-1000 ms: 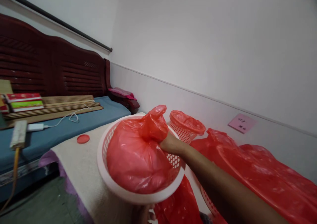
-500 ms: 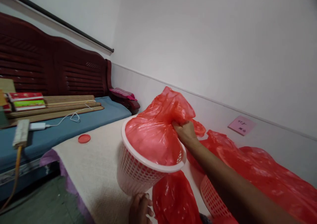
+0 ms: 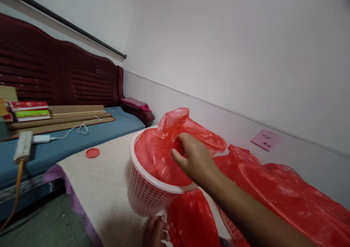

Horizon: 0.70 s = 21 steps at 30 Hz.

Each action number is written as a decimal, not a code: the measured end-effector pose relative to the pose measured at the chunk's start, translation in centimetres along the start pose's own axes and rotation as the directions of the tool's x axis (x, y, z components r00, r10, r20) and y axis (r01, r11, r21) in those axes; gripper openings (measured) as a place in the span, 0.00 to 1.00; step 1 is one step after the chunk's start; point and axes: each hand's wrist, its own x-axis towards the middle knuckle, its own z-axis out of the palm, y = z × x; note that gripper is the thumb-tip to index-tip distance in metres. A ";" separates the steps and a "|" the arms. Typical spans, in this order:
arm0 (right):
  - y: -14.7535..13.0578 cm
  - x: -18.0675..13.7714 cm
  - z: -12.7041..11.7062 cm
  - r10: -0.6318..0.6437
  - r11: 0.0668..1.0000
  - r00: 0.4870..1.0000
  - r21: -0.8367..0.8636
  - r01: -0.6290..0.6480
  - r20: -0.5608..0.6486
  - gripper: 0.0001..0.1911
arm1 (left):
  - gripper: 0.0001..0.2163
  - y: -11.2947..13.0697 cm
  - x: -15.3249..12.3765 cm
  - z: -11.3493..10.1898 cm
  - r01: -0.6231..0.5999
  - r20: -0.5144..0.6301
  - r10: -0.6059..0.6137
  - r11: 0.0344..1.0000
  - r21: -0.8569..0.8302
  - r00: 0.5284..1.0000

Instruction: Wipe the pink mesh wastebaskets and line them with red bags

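A white perforated plastic basket (image 3: 153, 199) stands tilted on the cream cloth (image 3: 106, 188), with a red plastic bag (image 3: 155, 152) bunched inside it and rising above its rim. My right hand (image 3: 191, 156) is over the basket's opening. Its thumb and fingers are apart around loose folds of the bag, and some fingertips are hidden. At the lower edge, my left hand (image 3: 156, 232) lies beside the base of the basket, fingers bent but apart, partly out of frame. Another red plastic bag (image 3: 193, 218) lies right of it.
More red plastic bags (image 3: 287, 188) cover the right side, partly over a second perforated basket (image 3: 232, 227). A red lid (image 3: 92, 152) lies on the cloth. To the left are a blue bed (image 3: 120, 117), a power strip (image 3: 23, 146) and a rolled mat (image 3: 79, 112). A pink note (image 3: 265, 139) sits on the wall.
The bunched bag has sunk lower and spread toward the right over the basket. My right hand has loosened from its grip on the bag and moved lower. My left hand has barely moved.
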 end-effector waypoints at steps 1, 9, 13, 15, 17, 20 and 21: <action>-0.7 0.0 0.5 -0.063 0.997 0.997 0.055 0.061 0.032 0.12 | 0.20 -0.1 0.1 -0.1 0.008 0.009 -0.008 1.000 -0.003 1.000; -1.3 3.3 7.3 -0.278 0.956 0.802 0.237 0.175 0.529 0.28 | 0.21 -0.5 0.7 -0.4 0.000 0.020 0.000 1.000 0.008 1.000; -0.7 3.4 9.6 -0.307 0.948 0.672 0.281 0.152 0.674 0.20 | 0.21 -0.7 0.8 -0.1 -0.037 -0.020 0.037 0.999 0.008 0.999; -0.3 3.3 10.4 -0.337 0.935 0.604 0.331 0.126 0.722 0.18 | 0.20 -0.7 0.7 0.1 -0.049 -0.037 0.049 0.999 0.009 0.998; 0.0 3.3 11.0 -0.359 0.922 0.572 0.374 0.096 0.737 0.18 | 0.20 -0.7 0.6 0.1 -0.054 -0.046 0.055 0.998 0.017 0.997; 0.2 3.5 11.1 -0.324 0.922 0.645 0.385 0.051 0.692 0.09 | 0.19 -0.7 0.6 0.1 -0.053 -0.048 0.054 0.998 0.032 0.997; 0.2 3.6 10.9 -0.297 0.923 0.696 0.382 0.035 0.654 0.06 | 0.19 -0.6 0.6 0.0 -0.049 -0.045 0.050 0.998 0.036 0.998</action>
